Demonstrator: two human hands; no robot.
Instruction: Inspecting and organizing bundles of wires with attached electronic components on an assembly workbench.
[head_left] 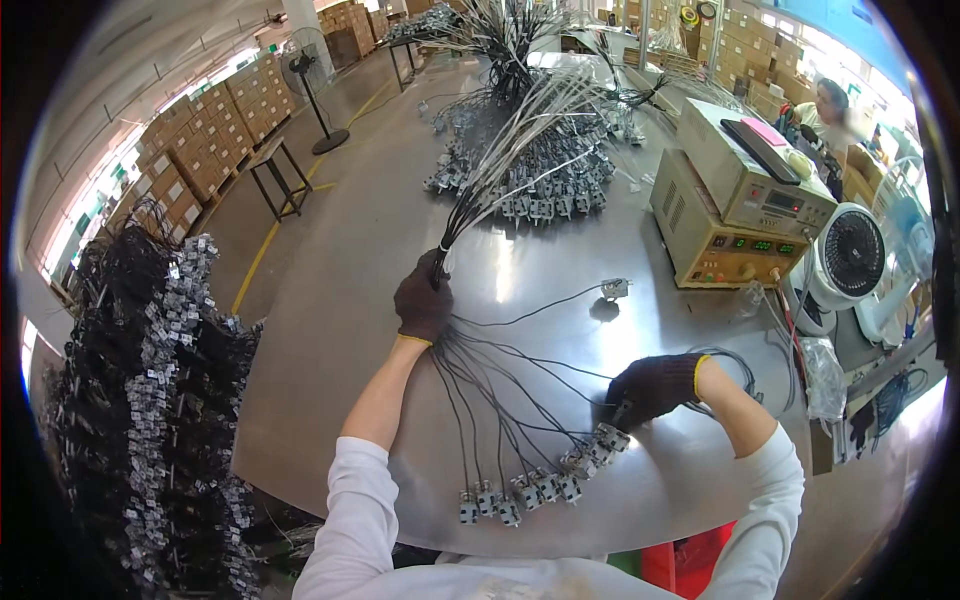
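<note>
My left hand point(424, 300), in a dark knitted glove with a yellow cuff, is closed round a bundle of black cables point(443, 262). Pale stripped-looking ends point(520, 140) of the bundle fan out away from me. Below the fist the cables spread over the metal tabletop, each ending in a small silvery metal part point(530, 490). Several of these parts lie in a curved row near the front edge; a single one point(616, 288) sits apart, farther right. My right hand point(650, 390), gloved alike, curls at the row's right end, where a black cable runs into its fingers. Its fingertips are partly hidden.
A large heap of similar cabled parts point(540, 195) covers the table's far end. Stacked test instruments point(735, 215) and a small white fan point(850, 255) stand right. Many cables hang at left point(150, 380). Another person point(828, 115) is at the far right.
</note>
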